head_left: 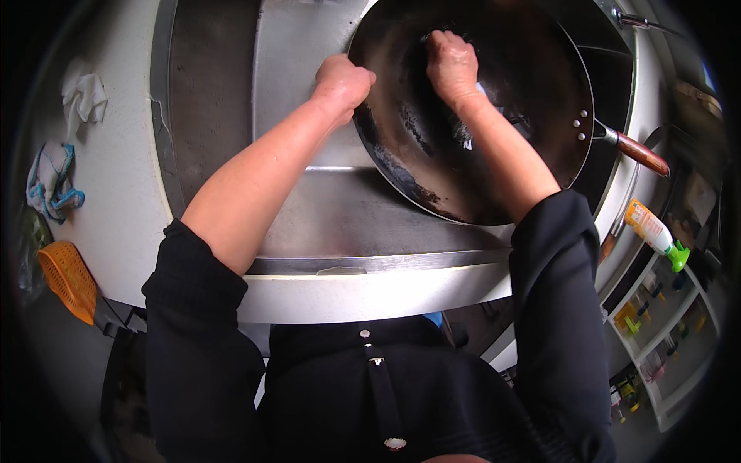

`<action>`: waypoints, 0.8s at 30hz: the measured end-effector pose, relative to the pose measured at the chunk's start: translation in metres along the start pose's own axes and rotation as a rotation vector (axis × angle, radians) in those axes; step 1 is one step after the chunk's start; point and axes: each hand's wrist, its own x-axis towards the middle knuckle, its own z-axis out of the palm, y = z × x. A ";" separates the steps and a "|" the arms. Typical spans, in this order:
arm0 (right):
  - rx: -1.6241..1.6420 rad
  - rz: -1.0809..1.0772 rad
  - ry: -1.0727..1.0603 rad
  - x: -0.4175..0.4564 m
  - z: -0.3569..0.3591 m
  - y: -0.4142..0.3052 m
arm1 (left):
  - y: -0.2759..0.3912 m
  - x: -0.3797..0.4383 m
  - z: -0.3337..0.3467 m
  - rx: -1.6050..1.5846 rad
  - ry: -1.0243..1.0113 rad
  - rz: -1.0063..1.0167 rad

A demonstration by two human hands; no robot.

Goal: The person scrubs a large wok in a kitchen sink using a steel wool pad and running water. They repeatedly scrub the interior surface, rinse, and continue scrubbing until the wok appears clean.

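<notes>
A large dark wok (535, 75) rests tilted in a stainless steel sink (359, 226). Its wooden handle (642, 153) points right, past the sink's edge. My left hand (344, 84) is closed on the wok's left rim. Inside the wok, my right hand (454, 61) presses down with curled fingers against the inner surface; whatever lies under the fingers is hidden. Worn patches and wet, shiny spots mark the wok's inside. Small white bright patches, perhaps light on water, show beside my right wrist.
On the left counter (124, 191) lie a crumpled white cloth (85, 98) and a blue-edged cloth (53, 180). An orange plastic basket (68, 280) sits at its corner. To the right are a metal faucet (631, 20), a spray bottle (651, 228) and a white shelf rack (666, 330).
</notes>
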 end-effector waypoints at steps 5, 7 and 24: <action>0.142 -0.122 -0.170 -0.026 -0.004 -0.028 | -0.003 0.004 -0.005 -0.039 0.029 0.030; -0.010 0.010 0.005 0.008 -0.004 0.003 | 0.000 0.009 -0.001 -0.022 0.011 0.044; 0.030 -0.024 -0.022 -0.003 0.001 0.008 | -0.007 0.006 -0.003 0.006 0.026 0.057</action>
